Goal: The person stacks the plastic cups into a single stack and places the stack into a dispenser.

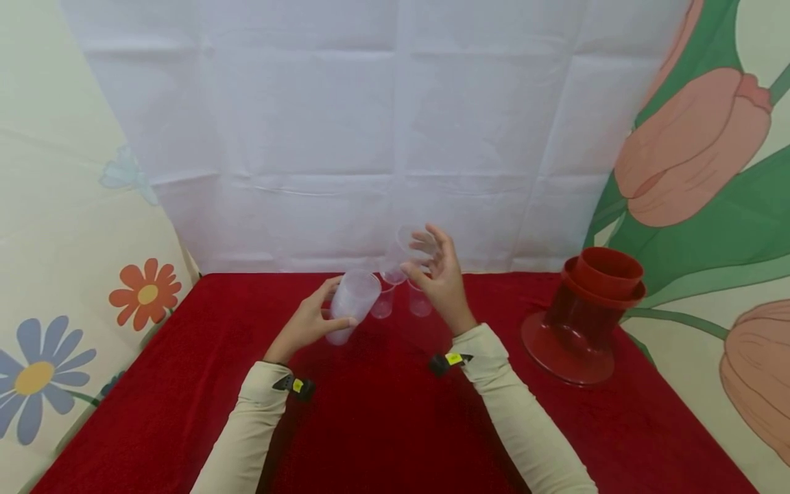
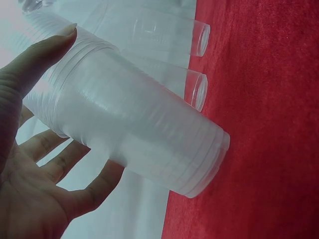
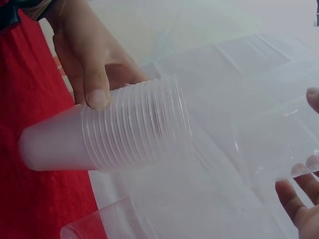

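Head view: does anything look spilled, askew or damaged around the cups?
Nothing looks spilled or damaged. The cup stack is tilted, but that is simply how the left hand holds it; the cups on the red cloth stand upright.

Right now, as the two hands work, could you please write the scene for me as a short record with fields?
Left grip: holds a tilted stack of clear cups
Right grip: holds a single clear cup
On the table: two clear cups, side by side
Right side: red vessel with wide base
Covering: red cloth
Behind: creased white sheet
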A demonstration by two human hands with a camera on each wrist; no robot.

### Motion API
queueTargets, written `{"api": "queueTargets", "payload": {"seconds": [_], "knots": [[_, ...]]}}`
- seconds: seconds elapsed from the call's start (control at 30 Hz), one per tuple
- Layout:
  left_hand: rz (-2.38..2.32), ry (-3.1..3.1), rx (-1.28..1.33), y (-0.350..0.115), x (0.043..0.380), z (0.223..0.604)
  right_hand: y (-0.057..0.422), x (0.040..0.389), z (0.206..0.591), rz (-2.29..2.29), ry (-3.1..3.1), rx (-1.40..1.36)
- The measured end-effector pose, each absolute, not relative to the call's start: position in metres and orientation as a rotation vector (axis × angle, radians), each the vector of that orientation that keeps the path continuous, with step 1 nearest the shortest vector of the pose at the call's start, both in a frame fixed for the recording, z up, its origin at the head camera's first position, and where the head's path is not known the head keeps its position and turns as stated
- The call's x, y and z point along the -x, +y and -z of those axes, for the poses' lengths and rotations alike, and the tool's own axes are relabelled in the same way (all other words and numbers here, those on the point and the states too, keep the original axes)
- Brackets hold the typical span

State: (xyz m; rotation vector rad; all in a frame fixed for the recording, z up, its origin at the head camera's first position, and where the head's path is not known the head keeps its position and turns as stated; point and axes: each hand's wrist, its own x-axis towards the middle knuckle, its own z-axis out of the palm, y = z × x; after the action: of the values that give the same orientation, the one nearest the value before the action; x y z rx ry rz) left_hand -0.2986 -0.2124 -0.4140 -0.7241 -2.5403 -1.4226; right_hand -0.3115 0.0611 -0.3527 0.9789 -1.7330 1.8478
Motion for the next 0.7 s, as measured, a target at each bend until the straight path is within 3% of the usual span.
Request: {"api": "queueTargets", "payload": {"seconds": [0.7], "knots": [[1.392, -2.542, 0.731, -0.213, 0.300, 0.415, 0.045, 0.309, 0.356, -1.932, -1.734, -1.002]]}}
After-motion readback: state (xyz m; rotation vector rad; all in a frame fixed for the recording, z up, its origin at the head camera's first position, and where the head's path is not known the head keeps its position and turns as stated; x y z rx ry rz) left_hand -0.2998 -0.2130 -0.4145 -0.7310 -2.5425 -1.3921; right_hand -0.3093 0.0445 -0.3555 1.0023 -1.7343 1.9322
